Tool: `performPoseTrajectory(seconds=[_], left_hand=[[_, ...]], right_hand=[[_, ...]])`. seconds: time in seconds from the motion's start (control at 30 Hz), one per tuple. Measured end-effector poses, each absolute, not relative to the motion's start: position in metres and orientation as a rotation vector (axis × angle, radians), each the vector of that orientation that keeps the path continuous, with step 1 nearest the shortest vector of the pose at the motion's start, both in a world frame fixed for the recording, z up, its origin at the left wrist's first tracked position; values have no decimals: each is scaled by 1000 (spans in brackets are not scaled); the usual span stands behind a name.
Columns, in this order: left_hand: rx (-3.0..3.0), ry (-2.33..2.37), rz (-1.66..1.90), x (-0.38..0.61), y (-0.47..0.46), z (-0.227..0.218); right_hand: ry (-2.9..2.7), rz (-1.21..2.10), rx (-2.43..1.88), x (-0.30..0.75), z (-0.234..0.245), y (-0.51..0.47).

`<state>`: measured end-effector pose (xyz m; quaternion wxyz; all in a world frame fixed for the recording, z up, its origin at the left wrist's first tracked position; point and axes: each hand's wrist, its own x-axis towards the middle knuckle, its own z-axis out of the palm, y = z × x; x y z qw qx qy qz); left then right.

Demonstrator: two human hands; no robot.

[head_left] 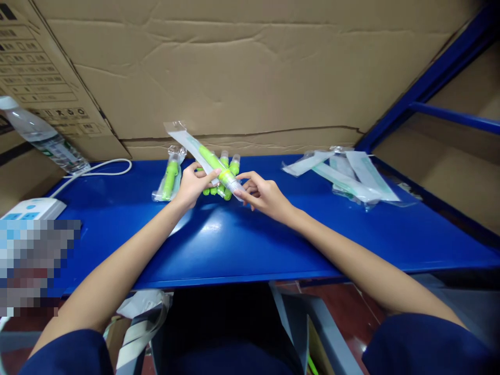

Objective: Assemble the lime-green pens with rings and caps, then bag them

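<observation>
Both of my hands hold one clear plastic pouch with a green tube [209, 159] inside, tilted up to the left above the blue shelf [250, 234]. My left hand [192, 183] pinches the pouch near its middle. My right hand [262, 194] grips the pouch's lower end with its fingertips. Just behind my hands lie several loose green tubes [228, 169] on the shelf. One bagged green tube [171, 178] lies to the left of my left hand.
A heap of flat empty pouches [347, 177] lies at the right of the shelf. A water bottle [42, 136], a white cable [101, 169] and a white-and-blue device [33, 208] are at the left. Cardboard [242, 73] walls the back. A blue frame [429, 78] rises at the right.
</observation>
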<state>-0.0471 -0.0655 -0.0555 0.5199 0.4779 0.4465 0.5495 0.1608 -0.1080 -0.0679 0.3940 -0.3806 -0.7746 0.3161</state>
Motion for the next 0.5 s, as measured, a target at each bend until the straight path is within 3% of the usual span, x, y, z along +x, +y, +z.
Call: performPoseTrajectory(seconds=[0.5], left_hand=[[1097, 1006, 1174, -50, -67, -51]], right_hand=[[-2024, 859, -926, 159, -77, -108]])
